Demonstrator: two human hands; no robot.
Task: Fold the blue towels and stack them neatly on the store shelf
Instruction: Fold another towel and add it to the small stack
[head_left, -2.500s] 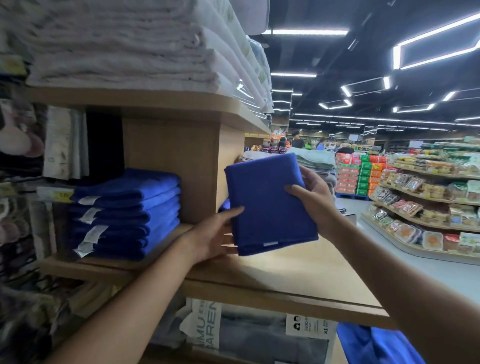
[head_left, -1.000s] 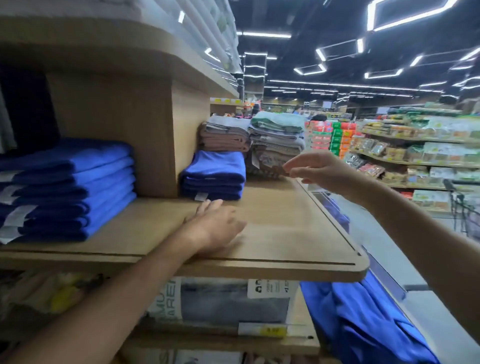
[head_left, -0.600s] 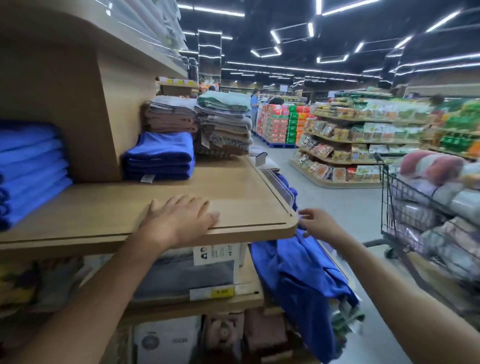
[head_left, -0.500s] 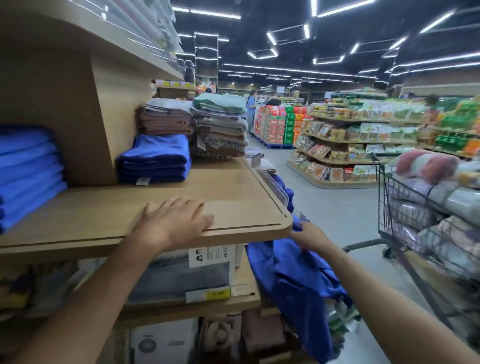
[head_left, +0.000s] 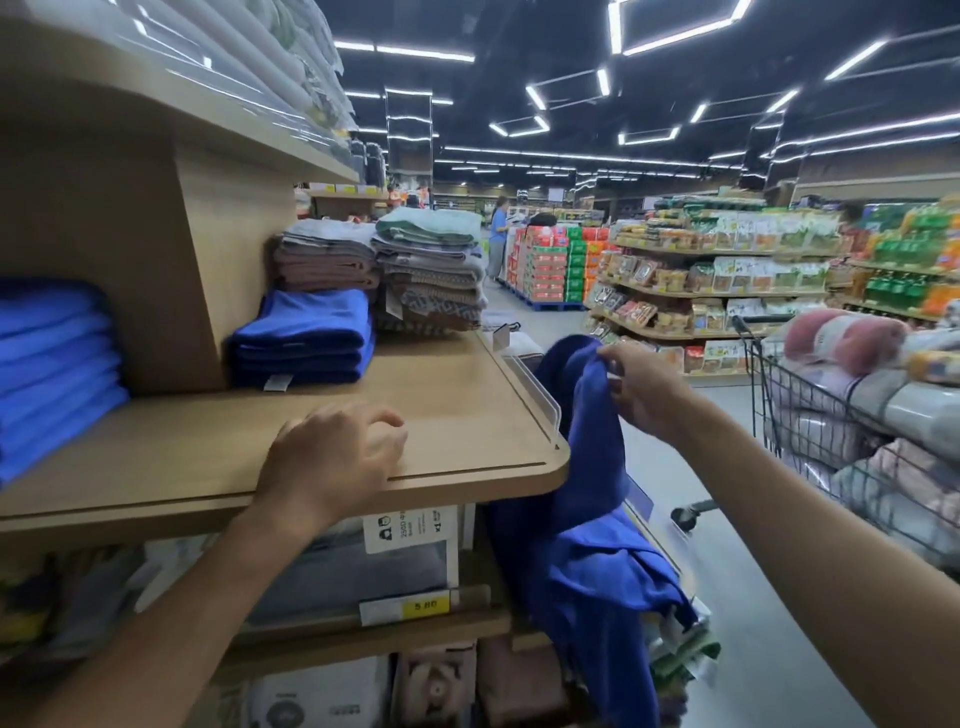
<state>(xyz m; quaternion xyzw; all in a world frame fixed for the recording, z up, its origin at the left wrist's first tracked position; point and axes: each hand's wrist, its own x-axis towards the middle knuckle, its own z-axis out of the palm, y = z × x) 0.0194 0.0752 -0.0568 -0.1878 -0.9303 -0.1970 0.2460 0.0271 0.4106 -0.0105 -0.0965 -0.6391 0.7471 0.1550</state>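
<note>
Blue towel (head_left: 592, 410): now pinched in right hand (head_left: 644, 389), lifted off heap (head_left: 587, 582); left hand (head_left: 332, 457) resting loose, empty, on shelf (head_left: 467, 410); folding next.

Two hands show, the left hand (head_left: 332, 457) and the right hand (head_left: 641, 389). Two blue towel stacks sit on the shelf (head_left: 457, 415): a left stack (head_left: 47, 364) and a middle stack (head_left: 306, 338). One loose blue towel (head_left: 587, 415) is held up. One shopping cart (head_left: 831, 431).

A big supermarket: aisle racks (head_left: 727, 291) of packaged food, a wire shopping trolley (head_left: 810, 410), a yellow price tag (head_left: 423, 606), folded blue towels (head_left: 306, 338) stacked on a wooden shelf (head_left: 467, 415), and strip lights (head_left: 426, 53) overhead.
</note>
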